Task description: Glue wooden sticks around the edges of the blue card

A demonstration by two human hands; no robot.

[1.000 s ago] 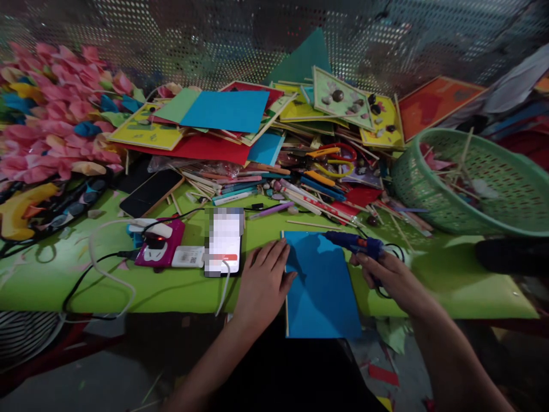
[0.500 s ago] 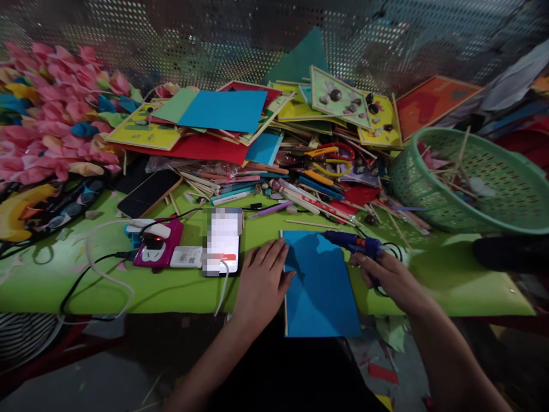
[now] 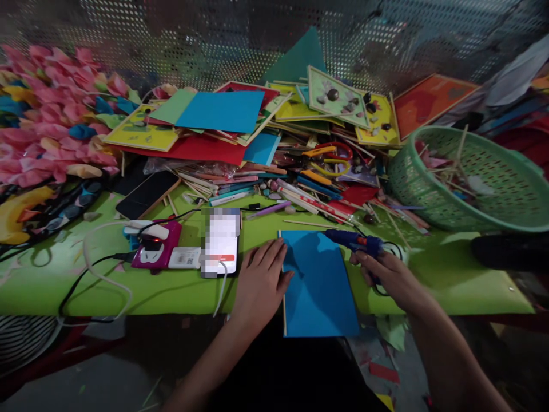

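A blue sheet of card [image 3: 319,283] lies on the green table [image 3: 180,289] and hangs over its near edge. A thin wooden stick runs along the sheet's left side. My left hand [image 3: 259,283] lies flat on that left edge, fingers stretched out and pressing down. My right hand [image 3: 388,274] is closed round a blue glue gun [image 3: 354,241] at the sheet's right side. The gun's nozzle points left over the sheet's top right corner.
A phone [image 3: 221,240] on a cable lies left of my left hand, beside a magenta power bank [image 3: 156,249]. Behind are piled coloured cards [image 3: 221,111], sticks, pens and scissors [image 3: 328,157]. A green basket [image 3: 467,180] stands right, pink paper flowers [image 3: 51,120] left.
Almost nothing has moved. Both hands stay where they were on the blue sheet and the glue gun; only the view has shifted slightly.
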